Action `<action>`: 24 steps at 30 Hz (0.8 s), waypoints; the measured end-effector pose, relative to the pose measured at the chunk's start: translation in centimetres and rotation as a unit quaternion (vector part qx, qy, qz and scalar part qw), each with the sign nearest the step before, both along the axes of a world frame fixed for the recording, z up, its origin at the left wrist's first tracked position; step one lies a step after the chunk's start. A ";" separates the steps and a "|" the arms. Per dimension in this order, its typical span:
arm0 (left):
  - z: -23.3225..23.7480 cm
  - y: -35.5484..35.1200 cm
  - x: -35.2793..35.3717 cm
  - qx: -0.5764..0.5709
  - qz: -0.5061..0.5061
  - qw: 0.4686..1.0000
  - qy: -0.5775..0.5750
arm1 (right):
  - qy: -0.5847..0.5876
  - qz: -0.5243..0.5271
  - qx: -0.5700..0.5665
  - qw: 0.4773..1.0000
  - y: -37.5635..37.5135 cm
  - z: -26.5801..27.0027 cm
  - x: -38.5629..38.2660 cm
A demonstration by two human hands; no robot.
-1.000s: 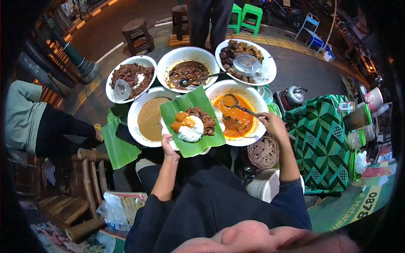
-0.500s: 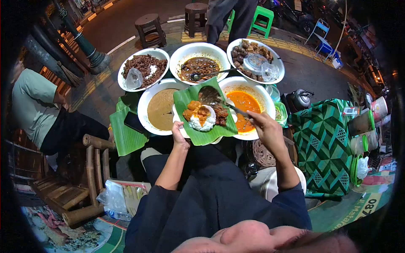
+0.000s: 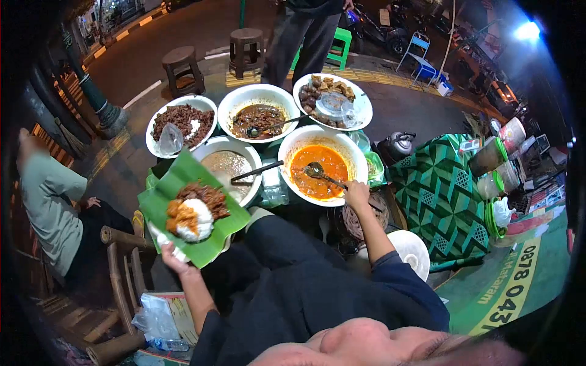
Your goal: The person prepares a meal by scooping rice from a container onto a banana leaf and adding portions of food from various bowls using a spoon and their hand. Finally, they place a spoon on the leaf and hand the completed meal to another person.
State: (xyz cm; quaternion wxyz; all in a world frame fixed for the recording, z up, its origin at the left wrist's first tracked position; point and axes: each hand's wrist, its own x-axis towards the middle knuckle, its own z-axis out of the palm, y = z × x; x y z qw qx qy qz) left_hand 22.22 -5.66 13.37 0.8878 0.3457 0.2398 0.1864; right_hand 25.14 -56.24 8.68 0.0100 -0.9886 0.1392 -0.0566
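Observation:
My left hand holds a plate lined with a green banana leaf, out to my left. On the leaf lie white rice, brown meat and orange pieces. My right hand grips the handle of a metal ladle whose bowl rests in the orange curry of a big white bowl. Beside it stands a bowl of brown sauce with a dark spoon across its rim.
Further back stand three white bowls: dark minced meat, dark stew with a ladle, and fried pieces. A person stands behind them, another sits at left. A kettle, a green patterned cloth and a woven basket lie right.
My left hand has carried the leaf plate away from the bowls toward my left. My right hand has moved the ladle from over the plate back into the orange curry.

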 end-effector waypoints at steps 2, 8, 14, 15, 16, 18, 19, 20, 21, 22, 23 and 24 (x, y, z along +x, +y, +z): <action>-0.3 3.8 -1.7 -0.003 0.026 0.999 -0.018 | 0.020 -0.006 -0.092 0.996 0.6 -1.2 1.0; -0.8 10.8 -7.2 -0.021 0.095 0.995 0.028 | -0.044 0.111 0.131 0.984 9.3 3.8 2.7; 0.9 13.2 -8.0 -0.026 0.142 0.986 0.084 | 0.054 0.227 0.298 0.926 15.1 8.9 7.1; 2.0 12.6 -7.9 -0.029 0.133 0.989 0.054 | 0.038 0.223 0.331 0.916 14.4 7.9 8.3; 2.7 12.2 -7.5 -0.033 0.123 0.992 0.024 | 0.020 0.217 0.362 0.906 13.1 7.0 9.3; 2.3 12.5 -7.0 -0.049 0.121 0.990 0.044 | 0.035 0.178 0.393 0.901 10.9 8.4 9.6; 1.6 12.9 -6.8 -0.032 0.116 0.992 0.034 | -0.005 0.170 0.380 0.909 9.4 8.2 9.8; 1.1 13.1 -6.5 -0.015 0.110 0.994 0.023 | -0.045 0.161 0.365 0.916 7.7 7.9 10.2; 1.2 12.7 -6.0 0.001 0.122 0.992 0.017 | -0.051 0.130 0.354 0.925 5.6 7.3 11.1; 1.6 12.1 -5.5 0.003 0.121 0.992 0.020 | -0.061 0.099 0.341 0.933 3.4 6.9 12.3; 2.5 11.2 -5.0 0.011 0.146 0.989 0.028 | -0.094 0.075 0.318 0.940 1.6 7.8 13.7; 3.2 10.5 -4.6 0.020 0.171 0.984 0.037 | -0.126 0.050 0.295 0.946 -0.1 8.9 15.1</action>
